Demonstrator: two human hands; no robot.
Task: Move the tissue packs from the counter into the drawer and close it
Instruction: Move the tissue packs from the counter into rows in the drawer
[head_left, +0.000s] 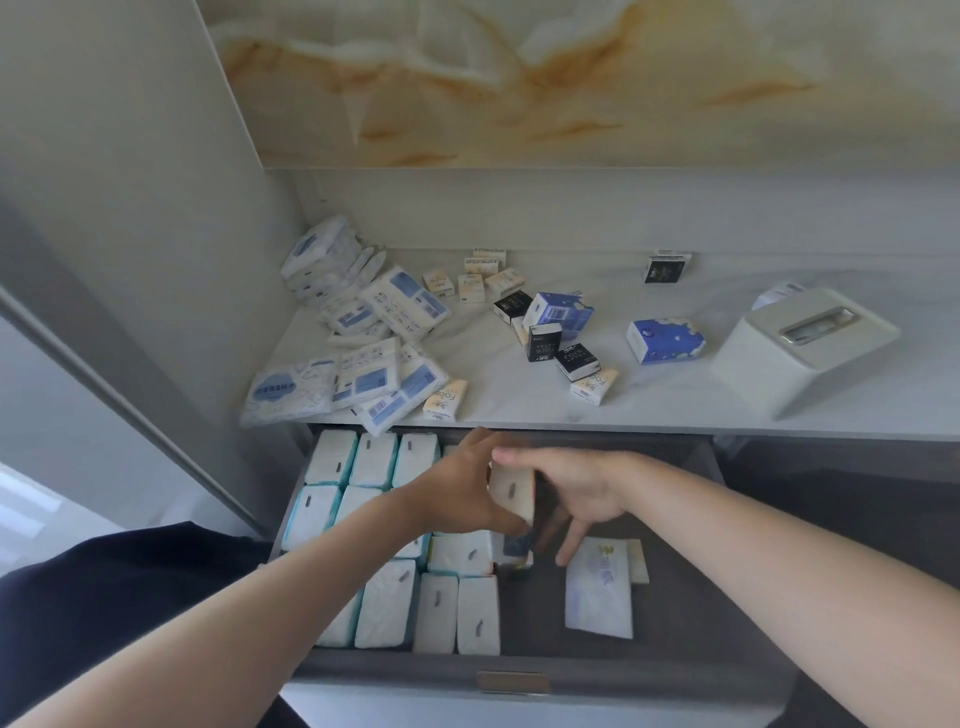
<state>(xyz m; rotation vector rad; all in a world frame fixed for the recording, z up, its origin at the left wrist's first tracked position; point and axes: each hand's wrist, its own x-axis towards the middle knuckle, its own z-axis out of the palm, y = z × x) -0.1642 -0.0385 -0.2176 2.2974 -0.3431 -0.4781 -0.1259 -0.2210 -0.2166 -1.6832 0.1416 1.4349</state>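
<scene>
Open drawer (675, 665) below the surface (519, 400), with both hands over its middle. The left hand (462, 493) holds a small white tissue pack (511, 491) upright, thumb beneath its lower end and fingers (480, 441) curled over its top; motion blur hides the exact contact. The right hand (582, 493) sits just right of that pack, its fingers (569, 545) loosely spread and pointing down into the drawer, pinching nothing that can be seen.

Handling, as a judgement: the packs are soft, light, film-wrapped bundles that yield under pressure and may slide on their wrapper; a hold across the two broad faces, or thumb against fingers end to end, should serve, and crushing matters little.

Left of the held pack, rows of white packs (374, 519) stand on edge and fill that part of the drawer. Right of it, a flat pale pack (597, 592) lies on the bare drawer floor, where free space remains.

Behind the drawer, on the surface, many packs are not yet moved: large blue-and-white packs (363, 374) to the left, small cream, black and blue packs (550, 332) near the middle. A white tissue box (800, 348) stands farther right. The large packs overhanging the surface edge, above the drawer's rear-left corner, are the only likely obstruction.
</scene>
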